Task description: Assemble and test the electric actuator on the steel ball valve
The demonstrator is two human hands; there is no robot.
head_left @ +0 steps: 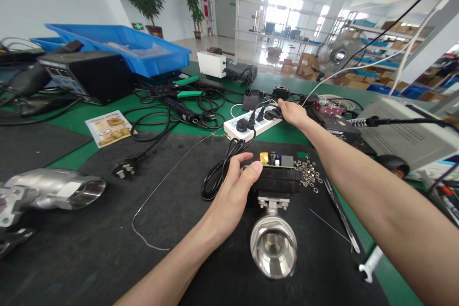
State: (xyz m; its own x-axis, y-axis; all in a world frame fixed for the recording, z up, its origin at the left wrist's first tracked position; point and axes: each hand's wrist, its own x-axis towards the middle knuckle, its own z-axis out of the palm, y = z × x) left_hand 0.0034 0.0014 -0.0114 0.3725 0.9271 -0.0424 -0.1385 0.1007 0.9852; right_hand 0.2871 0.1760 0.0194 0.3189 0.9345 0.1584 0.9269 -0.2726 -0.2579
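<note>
From where I stand, the left hand (233, 193) is clamped on the left edge of the black housing (276, 180), a steel valve (254, 241) at its six o'clock, loose nuts (308, 173) at three. Toward one o'clock, the right hand (293, 114) meets the power strip (264, 127); its grip I can't tell.

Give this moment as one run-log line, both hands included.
left hand: touching black box-shaped unit | right hand: at far end of white plastic power strip | silver metal valve: below unit
</note>
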